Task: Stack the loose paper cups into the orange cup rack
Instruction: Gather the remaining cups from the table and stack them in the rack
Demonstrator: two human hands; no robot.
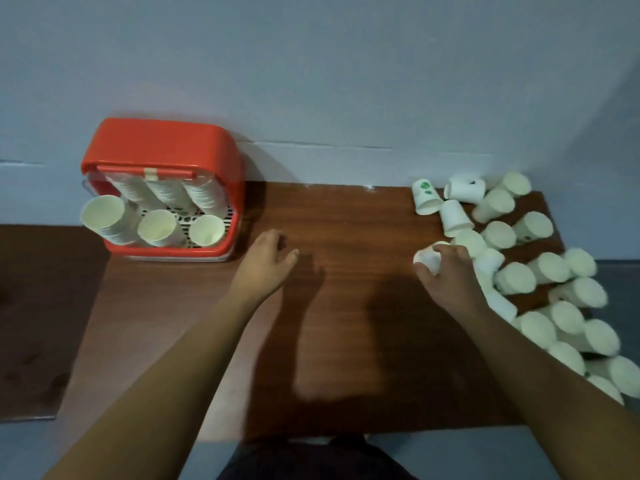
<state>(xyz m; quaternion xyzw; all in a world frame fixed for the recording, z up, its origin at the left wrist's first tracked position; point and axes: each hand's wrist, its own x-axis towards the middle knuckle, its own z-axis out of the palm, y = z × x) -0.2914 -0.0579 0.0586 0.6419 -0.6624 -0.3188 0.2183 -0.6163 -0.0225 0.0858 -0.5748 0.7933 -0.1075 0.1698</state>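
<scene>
The orange cup rack [162, 147] stands at the back left of the wooden table, against the wall. Three stacks of white paper cups [157, 227] lean out of it with their mouths toward me. Several loose paper cups [512, 277] lie in a heap along the table's right side. My right hand [450, 271] grips one white cup [427, 259] at the heap's left edge, fingers curled round it. My left hand [268, 259] hovers just right of the rack, fingers loosely curled and holding nothing.
The brown wooden table [346, 306] runs from the rack to the heap. A darker, lower surface [41, 306] lies to the left. A grey wall rises right behind the rack and the cups. The table's front edge is close to my body.
</scene>
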